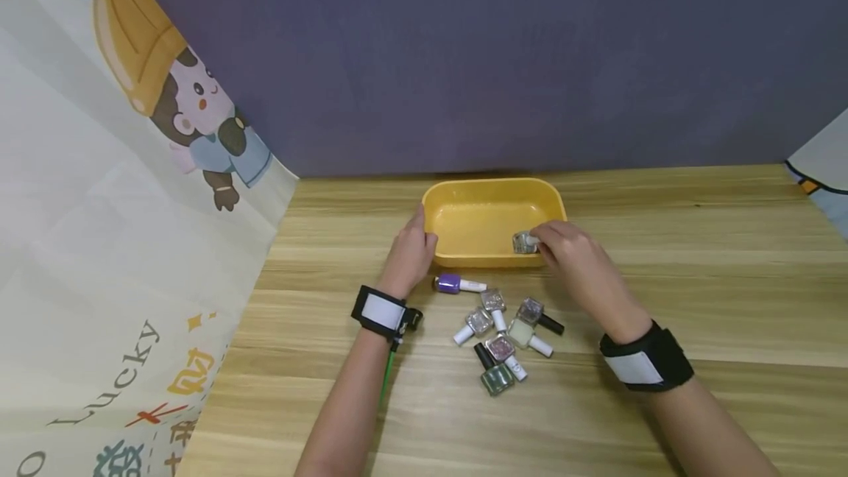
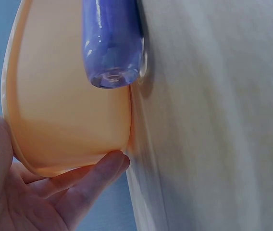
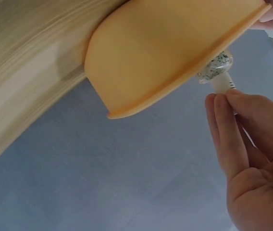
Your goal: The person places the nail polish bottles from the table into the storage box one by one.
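Note:
My right hand (image 1: 583,256) pinches the white cap of a clear nail polish bottle with glitter (image 1: 524,242), over the right front part of a yellow plastic tray (image 1: 493,261). In the right wrist view, thumb and fingertips hold the cap, and the glitter bottle (image 3: 217,67) shows above the tray's rim. My left hand (image 1: 409,252) grips the tray's left end, its fingers (image 2: 91,185) against the outer wall. A purple nail polish bottle (image 1: 448,283) with a white cap lies just in front of the tray, near my left hand.
Several nail polish bottles lie loosely grouped before the tray, among them a dark green one (image 1: 497,380), a pink glitter one (image 1: 500,347) and a pale one (image 1: 520,332). Behind the wooden table (image 1: 729,278) stands a dark blue-grey panel (image 1: 497,57). A printed curtain (image 1: 132,241) hangs left.

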A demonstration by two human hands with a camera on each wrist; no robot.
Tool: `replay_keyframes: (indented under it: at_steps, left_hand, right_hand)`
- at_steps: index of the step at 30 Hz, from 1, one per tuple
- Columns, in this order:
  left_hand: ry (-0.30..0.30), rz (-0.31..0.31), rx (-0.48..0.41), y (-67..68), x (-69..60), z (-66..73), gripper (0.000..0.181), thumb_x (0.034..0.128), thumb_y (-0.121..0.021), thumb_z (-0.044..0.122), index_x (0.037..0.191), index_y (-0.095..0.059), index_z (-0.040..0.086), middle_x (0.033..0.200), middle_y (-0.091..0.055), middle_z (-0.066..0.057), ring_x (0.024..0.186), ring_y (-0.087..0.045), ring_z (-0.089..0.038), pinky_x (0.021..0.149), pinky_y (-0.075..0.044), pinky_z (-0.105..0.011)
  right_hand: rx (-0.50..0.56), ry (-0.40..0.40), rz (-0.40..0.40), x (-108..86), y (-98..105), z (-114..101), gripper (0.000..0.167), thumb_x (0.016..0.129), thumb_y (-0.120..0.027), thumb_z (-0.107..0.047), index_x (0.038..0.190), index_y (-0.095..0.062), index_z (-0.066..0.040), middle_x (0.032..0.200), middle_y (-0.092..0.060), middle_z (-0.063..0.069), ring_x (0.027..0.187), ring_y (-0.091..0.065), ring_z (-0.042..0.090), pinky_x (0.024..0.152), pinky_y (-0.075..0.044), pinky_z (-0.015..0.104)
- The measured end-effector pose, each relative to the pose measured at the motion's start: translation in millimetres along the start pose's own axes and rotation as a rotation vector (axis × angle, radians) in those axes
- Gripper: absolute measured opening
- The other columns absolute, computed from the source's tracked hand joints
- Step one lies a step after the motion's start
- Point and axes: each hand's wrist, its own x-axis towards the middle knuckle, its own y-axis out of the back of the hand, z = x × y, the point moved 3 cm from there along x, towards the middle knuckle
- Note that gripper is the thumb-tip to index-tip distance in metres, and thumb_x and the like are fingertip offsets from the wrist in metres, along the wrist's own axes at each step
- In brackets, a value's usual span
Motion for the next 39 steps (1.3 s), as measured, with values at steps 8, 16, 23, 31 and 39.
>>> replay_keyframes:
  at_steps: [8,16,23,31,39]
  left_hand:
    - [0.007,-0.002,-0.005,-0.9,0.6,-0.6,0.063,0.1011,-0.043,0.017,0.157,-0.018,0.0,0.158,-0.034,-0.018,0.052,-0.046,-0.017,0.059,-0.047,-0.029]
    - [0.0,0.0,0.0,0.2,0.8,0.2,0.063,0.1008,-0.043,0.017,0.156,-0.02,-0.002,0.156,-0.035,-0.019,0.065,-0.051,-0.02,0.079,-0.051,-0.033]
    - [0.002,-0.001,-0.003,0.3,1.3,-0.2,0.062,0.1011,-0.044,0.016,0.156,-0.021,-0.003,0.156,-0.035,-0.02,0.066,-0.052,-0.02,0.077,-0.052,-0.033]
    - [-0.008,0.008,-0.013,-0.4,0.9,-0.6,0.061,0.1008,-0.045,0.014,0.155,-0.023,-0.005,0.156,-0.036,-0.019,0.065,-0.05,-0.019,0.071,-0.05,-0.031]
    - [-0.012,0.001,-0.014,1.3,-0.2,-0.1,0.061,0.1009,-0.045,0.015,0.155,-0.023,-0.005,0.156,-0.036,-0.02,0.066,-0.05,-0.019,0.071,-0.05,-0.031]
  right_hand:
    - [-0.015,0.019,-0.053,-1.0,-7.6,6.5,0.033,0.078,-0.069,0.019,0.109,-0.069,0.008,0.107,-0.068,0.022,0.101,-0.065,0.037,0.085,-0.056,0.046]
    - [-0.049,0.051,-0.107,-2.3,-18.4,10.3,0.038,0.079,-0.065,0.021,0.115,-0.068,0.008,0.112,-0.067,0.021,0.103,-0.063,0.035,0.087,-0.055,0.046]
    - [-0.075,0.065,-0.114,-2.2,-25.7,13.2,0.042,0.079,-0.061,0.025,0.117,-0.067,0.008,0.114,-0.067,0.022,0.106,-0.06,0.035,0.091,-0.053,0.046]
    - [-0.134,0.101,-0.129,1.4,-32.3,13.8,0.041,0.08,-0.06,0.025,0.116,-0.067,0.007,0.112,-0.068,0.02,0.109,-0.056,0.034,0.092,-0.053,0.043]
    - [-0.176,0.131,-0.122,3.4,-36.6,16.0,0.035,0.08,-0.065,0.02,0.111,-0.07,0.006,0.107,-0.07,0.018,0.109,-0.055,0.034,0.093,-0.052,0.042]
